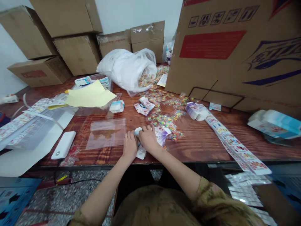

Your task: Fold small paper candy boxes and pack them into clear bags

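Left hand (129, 145): closed on small paper packet (141, 152) at table (202, 141) edge. Right hand (148, 138): touching it, pinching same packet. Step: apparently folding or filling. Next needs steady grip. Clear bag (106, 133) just left; colourful pieces (164, 121) beyond.

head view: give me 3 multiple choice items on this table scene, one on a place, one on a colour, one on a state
1. Where is the white plastic bag?
A. at the table's far side, by the cardboard boxes
B. on the floor
C. in the person's lap

2. What colour is the loose paper sheet?
A. red
B. yellow
C. black

3. What are the two hands doing?
A. hanging off the table
B. lifting a box
C. pressed together on small printed packets

Key: 1 A, it lies before the boxes. 2 B, pale yellow. 3 C, left hand and right hand meet on them.
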Available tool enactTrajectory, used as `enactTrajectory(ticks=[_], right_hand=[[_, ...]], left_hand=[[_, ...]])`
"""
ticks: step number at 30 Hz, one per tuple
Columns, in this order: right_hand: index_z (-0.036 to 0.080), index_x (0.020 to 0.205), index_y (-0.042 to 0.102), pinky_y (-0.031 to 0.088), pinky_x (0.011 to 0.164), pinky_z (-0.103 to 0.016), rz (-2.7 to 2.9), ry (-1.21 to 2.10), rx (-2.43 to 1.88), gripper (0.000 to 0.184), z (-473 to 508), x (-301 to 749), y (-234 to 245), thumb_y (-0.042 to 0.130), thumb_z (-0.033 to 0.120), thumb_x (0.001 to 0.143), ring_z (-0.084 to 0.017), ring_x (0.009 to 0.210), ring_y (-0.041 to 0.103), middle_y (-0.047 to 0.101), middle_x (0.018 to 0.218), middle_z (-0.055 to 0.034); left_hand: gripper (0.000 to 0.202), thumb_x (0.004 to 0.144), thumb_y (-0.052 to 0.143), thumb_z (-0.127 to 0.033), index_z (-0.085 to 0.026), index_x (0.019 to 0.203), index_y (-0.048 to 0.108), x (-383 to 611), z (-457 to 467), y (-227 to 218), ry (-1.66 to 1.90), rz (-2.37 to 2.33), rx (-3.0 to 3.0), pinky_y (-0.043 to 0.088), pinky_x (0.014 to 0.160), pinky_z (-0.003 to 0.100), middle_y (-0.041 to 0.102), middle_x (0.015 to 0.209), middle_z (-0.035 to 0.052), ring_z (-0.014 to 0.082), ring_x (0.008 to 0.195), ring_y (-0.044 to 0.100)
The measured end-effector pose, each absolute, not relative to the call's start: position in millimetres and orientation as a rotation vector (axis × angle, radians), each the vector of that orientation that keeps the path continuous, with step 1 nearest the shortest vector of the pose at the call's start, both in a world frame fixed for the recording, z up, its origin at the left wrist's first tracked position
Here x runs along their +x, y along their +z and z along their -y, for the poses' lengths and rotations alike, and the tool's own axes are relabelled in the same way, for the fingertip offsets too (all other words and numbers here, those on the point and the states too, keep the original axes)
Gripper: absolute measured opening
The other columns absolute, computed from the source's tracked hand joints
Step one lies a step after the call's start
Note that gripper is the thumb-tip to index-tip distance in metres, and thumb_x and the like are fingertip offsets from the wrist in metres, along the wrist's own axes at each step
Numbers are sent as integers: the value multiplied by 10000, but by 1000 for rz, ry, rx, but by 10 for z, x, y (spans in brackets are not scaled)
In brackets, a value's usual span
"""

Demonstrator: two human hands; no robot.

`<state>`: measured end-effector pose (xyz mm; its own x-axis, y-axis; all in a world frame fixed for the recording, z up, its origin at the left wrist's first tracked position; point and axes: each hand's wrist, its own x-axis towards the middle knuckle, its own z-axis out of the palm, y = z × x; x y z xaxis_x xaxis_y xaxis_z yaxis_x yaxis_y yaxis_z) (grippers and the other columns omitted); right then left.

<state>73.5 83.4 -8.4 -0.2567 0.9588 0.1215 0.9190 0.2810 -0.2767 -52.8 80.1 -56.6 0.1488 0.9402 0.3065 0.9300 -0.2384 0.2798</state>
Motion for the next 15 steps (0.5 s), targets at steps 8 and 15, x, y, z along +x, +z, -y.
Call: enactTrajectory(ticks=[8,15], right_hand=[[185,1018,720,266,1092,-501,2177,222,-1768,227,-826,795,120,551,296,914,-279,1085,531,665,1082,-116],[196,1169,667,450,910,-320,1786,238,-1856,277,-785,1535,235,506,257,952,-210,1038,610,689,1121,-94]], left_hand=[[342,960,327,-226,-100,1192,545,-584,-852,-631,779,-1877,2504,460,822,442,615,1075,183,301,968,557],[383,971,356,-315,-92,1169,596,-598,-839,-378,706,-1918,2573,457,839,460,589,1050,187,322,996,531]])
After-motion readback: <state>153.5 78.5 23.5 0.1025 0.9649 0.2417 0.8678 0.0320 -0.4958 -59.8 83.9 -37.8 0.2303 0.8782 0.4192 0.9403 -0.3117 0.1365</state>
